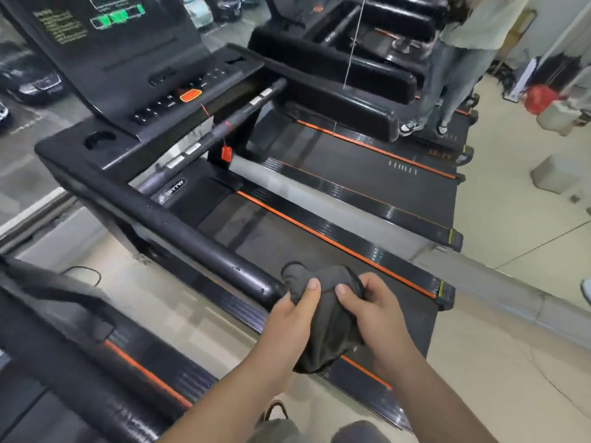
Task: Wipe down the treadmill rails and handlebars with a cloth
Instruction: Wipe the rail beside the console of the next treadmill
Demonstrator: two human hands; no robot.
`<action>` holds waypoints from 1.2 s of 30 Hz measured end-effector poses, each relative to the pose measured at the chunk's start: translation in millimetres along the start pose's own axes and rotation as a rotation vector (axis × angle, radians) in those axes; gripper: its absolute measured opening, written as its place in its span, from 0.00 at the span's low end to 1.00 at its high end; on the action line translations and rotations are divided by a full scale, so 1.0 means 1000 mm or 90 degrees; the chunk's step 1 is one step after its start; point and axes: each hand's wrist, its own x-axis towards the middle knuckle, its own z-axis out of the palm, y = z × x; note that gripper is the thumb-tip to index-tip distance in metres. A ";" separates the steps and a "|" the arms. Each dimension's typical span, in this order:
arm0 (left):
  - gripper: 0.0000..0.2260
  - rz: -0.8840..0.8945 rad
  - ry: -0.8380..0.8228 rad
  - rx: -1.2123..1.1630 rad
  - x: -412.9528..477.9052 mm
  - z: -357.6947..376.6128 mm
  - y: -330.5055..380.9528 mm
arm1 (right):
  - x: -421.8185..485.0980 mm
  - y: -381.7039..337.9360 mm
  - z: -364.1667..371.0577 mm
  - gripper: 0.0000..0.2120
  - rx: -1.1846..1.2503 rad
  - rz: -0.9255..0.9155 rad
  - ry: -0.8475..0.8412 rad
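Note:
A dark grey cloth [323,334] hangs bunched between both hands, just past the near end of the treadmill's black left handrail [192,241]. My left hand [287,318] grips the cloth's left side with the thumb on top. My right hand [374,311] grips its right side, thumb pressed on the fabric. The cloth's upper edge lies against the handrail's rounded end. Farther along stand the treadmill's console [160,75], its front crossbar handlebar [224,126] and the right handrail [332,97]. The belt [287,244] runs below.
Another treadmill's rail [57,340] lies close at my left. More treadmills stand to the right; a person [447,75] in grey trousers stands on one. A red safety clip [226,153] dangles from the crossbar. Tiled floor [511,362] opens at the right. Windows are ahead.

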 end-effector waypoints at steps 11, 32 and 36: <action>0.11 0.035 0.202 -0.224 0.056 -0.014 0.040 | 0.114 -0.058 0.033 0.24 -0.188 0.279 -0.426; 0.23 0.086 0.369 -0.596 0.245 0.058 0.135 | 0.321 -0.156 0.077 0.09 -0.341 -0.298 -0.739; 0.21 0.182 0.392 -0.746 0.296 0.027 0.166 | 0.366 -0.178 0.123 0.15 -0.450 -0.313 -0.795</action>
